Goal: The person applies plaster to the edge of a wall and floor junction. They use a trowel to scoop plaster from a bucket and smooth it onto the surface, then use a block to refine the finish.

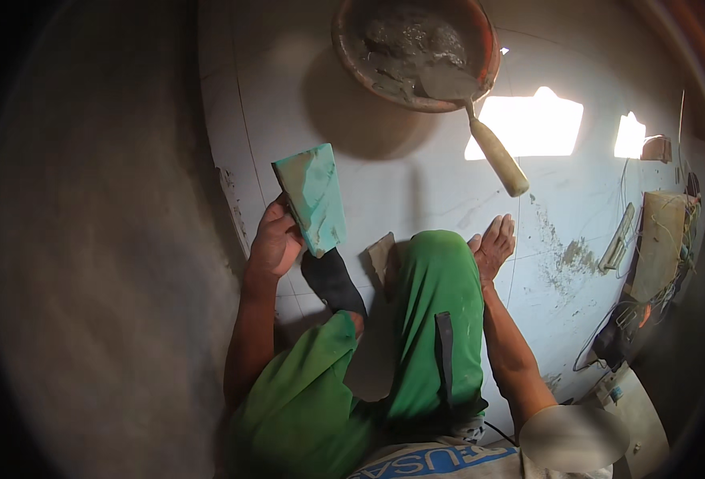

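Note:
My left hand grips a turquoise tile by its left edge, holding it tilted above my black-socked foot. Thin marbled streaks run over the tile's face. Beside my green-trousered knee, my right hand has its fingers stretched out and holds nothing. Farther off, a round basin contains wet grey mortar. A trowel rests across the basin's near rim, its blade in the mortar and its pale handle sticking out toward me.
Rough grey wall rises along my left. Pale floor tiles bear grey smears on the right. Past them lie a flat bar, a yellowish box and tangled wires. A small flat brownish piece stands by my knee.

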### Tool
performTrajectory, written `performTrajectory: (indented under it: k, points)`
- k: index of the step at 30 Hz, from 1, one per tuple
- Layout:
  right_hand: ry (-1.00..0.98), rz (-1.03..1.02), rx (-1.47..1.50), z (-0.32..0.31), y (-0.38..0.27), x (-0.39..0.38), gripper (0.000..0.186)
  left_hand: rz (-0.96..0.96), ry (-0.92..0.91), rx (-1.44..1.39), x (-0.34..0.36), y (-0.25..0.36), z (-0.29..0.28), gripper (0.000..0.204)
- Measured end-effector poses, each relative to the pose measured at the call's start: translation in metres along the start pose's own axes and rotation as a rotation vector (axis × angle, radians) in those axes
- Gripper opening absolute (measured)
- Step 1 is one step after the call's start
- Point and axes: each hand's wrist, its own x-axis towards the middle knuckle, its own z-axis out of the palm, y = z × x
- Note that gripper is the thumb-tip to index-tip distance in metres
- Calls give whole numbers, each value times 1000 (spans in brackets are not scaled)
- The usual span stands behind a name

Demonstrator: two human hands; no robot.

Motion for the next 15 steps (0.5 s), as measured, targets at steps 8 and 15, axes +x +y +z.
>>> performTrajectory:
  k: [8,15]
  points:
    - [-252,441,1003,-48,19,70,56,41,-43,-29,-27,-1,-1,39]
    - [-648,177,733,-221,-79,223,85,66,-69,59,-31,-6,9,40]
